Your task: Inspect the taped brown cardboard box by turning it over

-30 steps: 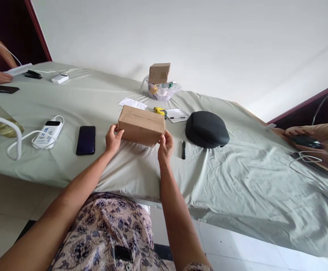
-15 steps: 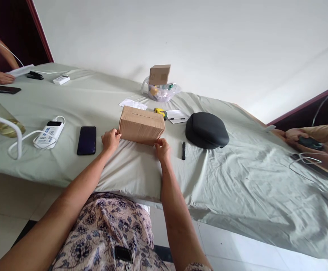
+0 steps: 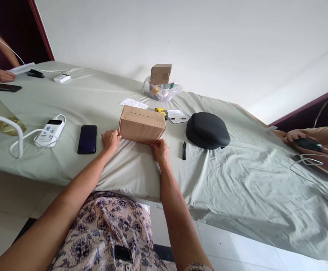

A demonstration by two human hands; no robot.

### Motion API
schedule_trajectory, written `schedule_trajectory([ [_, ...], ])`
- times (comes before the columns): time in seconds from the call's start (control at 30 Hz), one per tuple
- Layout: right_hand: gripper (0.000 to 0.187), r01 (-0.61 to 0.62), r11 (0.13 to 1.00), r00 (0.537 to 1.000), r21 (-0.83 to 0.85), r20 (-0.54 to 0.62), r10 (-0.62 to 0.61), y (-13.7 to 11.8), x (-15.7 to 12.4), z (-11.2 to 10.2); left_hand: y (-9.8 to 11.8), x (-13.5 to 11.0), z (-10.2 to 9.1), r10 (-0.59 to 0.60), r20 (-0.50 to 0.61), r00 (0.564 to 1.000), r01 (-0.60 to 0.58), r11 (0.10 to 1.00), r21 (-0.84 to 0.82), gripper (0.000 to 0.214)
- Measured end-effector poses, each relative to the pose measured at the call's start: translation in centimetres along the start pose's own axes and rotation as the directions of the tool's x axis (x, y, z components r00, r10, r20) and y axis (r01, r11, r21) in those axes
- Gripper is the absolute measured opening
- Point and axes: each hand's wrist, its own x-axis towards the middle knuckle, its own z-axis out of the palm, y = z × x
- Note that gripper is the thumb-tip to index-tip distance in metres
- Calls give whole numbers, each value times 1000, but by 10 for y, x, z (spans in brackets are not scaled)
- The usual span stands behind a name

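Note:
A closed brown cardboard box [image 3: 141,130] rests on the cloth-covered table in front of me. My left hand [image 3: 111,141] is closed at its lower left corner, thumb and finger touching the edge. At the lower edge near the right corner, my right hand [image 3: 160,150] pinches the box between thumb and fingers. Behind the box lie a yellow tape measure [image 3: 161,112] and white papers. A black marker [image 3: 184,150] lies to the right of my right hand, and a dark phone [image 3: 87,139] to the left of my left hand.
A black hard case [image 3: 208,130] sits to the right. A plastic basket [image 3: 165,94] with a smaller carton [image 3: 160,73] on it stands by the wall. At left are a white power bank [image 3: 50,133] with a cable and a bottle [image 3: 4,116]. Other people's hands show at both sides.
My right hand has shifted slightly left along the box's lower edge. The box and my left hand stay nearly in place.

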Motion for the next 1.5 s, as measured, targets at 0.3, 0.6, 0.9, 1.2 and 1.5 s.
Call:
schedule_trajectory([
  [0.3, 17, -36, 988, 996, 152, -71, 47, -6, -3, 2, -3, 2, 7, -14, -36, 999, 12, 997, -74, 12],
  [0.6, 21, 55, 966, 984, 253, -179, -9, -14, -8, 5, 14, -7, 9, -33, -99, 995, 8, 971, -239, 46],
  [0.9, 87, 20, 1000, 955, 23, -295, -12, -35, -28, 28, 34, -19, 20, -77, -219, 973, 17, 964, -266, 87],
  [1.2, 79, 18, 1000, 957, 24, -290, -11, -33, -23, 29, 37, -19, 20, -143, -198, 970, 75, 946, -315, 84],
  [1.5, 48, 160, 982, 948, 101, -292, -124, -21, -19, 23, 28, -16, 16, -107, -196, 975, 41, 949, -314, 70],
])
